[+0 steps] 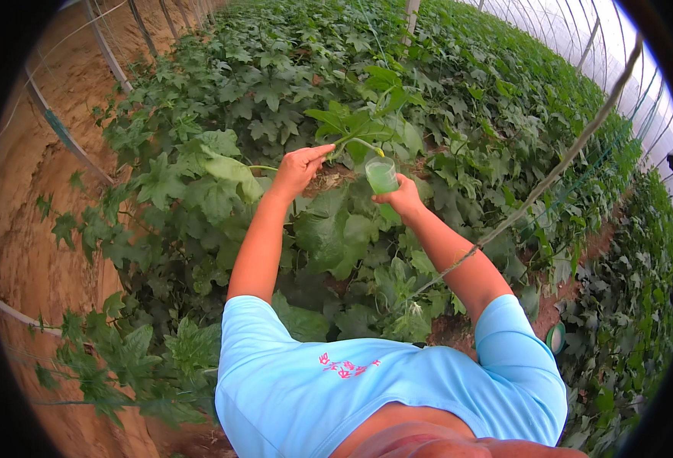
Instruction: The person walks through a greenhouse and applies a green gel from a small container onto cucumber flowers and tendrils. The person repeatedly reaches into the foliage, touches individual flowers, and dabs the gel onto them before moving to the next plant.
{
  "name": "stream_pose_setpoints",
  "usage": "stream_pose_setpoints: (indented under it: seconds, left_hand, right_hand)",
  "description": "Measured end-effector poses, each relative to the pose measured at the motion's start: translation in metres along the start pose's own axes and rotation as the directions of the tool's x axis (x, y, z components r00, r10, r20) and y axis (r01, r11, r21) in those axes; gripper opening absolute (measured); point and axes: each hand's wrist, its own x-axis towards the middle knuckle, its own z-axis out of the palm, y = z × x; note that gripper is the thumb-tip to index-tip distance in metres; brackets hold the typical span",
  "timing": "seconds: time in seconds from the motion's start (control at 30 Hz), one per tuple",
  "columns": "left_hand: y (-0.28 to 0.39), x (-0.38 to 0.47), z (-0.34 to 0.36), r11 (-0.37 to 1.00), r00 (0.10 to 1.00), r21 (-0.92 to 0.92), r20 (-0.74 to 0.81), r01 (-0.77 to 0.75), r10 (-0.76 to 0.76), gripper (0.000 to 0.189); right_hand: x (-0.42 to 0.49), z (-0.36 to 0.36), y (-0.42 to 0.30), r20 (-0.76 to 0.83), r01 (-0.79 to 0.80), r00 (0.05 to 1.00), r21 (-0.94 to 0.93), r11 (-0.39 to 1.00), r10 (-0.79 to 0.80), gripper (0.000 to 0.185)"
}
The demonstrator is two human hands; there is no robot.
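My left hand [300, 167] has its fingers stretched towards a green vine stem [345, 139], at or touching it; whether the fingers pinch it is too small to tell. From that stem a young fruit with a yellow flower tip [378, 151] points right and down, just above the rim of a clear plastic cup. My right hand [403, 197] is closed around this cup [380, 176], which holds green liquid and leans a little to the left. Broad green leaves [336, 229] lie below and between my two forearms.
Dense leafy vines [279, 74] spread ahead and to both sides. A thick cord [565, 154] slants across the right, passing over my right forearm. Metal posts [67, 137] stand by an earthen wall [44, 246] at left. A small round green-rimmed object [555, 338] lies at lower right.
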Motion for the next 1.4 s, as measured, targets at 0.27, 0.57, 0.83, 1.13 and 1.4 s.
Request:
stream_pose_setpoints:
  seconds: [0.27, 0.57, 0.83, 1.13, 1.4]
  left_hand:
    - [0.016, 0.004, -0.013, 0.96, 0.936, -0.038, 0.233, 0.278, -0.262, 0.045]
    - [0.027, 0.016, -0.017, 0.878, 0.769, -0.06, 0.514, 0.474, -0.38, 0.037]
    - [0.053, 0.021, -0.019, 0.927, 0.841, 0.178, 0.391, 0.329, -0.374, 0.035]
    - [0.084, 0.016, -0.013, 0.935, 0.826, 0.279, 0.458, 0.217, -0.328, 0.041]
    - [0.094, 0.014, -0.012, 0.936, 0.821, 0.271, 0.466, 0.222, -0.33, 0.049]
  right_hand:
    - [-0.003, 0.002, -0.006, 0.017, -0.002, 1.0, -0.011, 1.0, 0.002, 0.055]
    - [-0.007, -0.001, -0.003, 0.05, 0.061, 0.997, -0.136, 0.989, -0.055, 0.057]
    - [-0.015, -0.011, 0.001, 0.054, 0.113, 0.993, -0.104, 0.988, -0.108, 0.068]
    - [-0.009, -0.002, -0.009, -0.028, 0.145, 0.988, -0.147, 0.978, -0.151, 0.081]
    - [-0.02, -0.003, -0.028, 0.01, 0.19, 0.981, -0.207, 0.96, -0.192, 0.057]
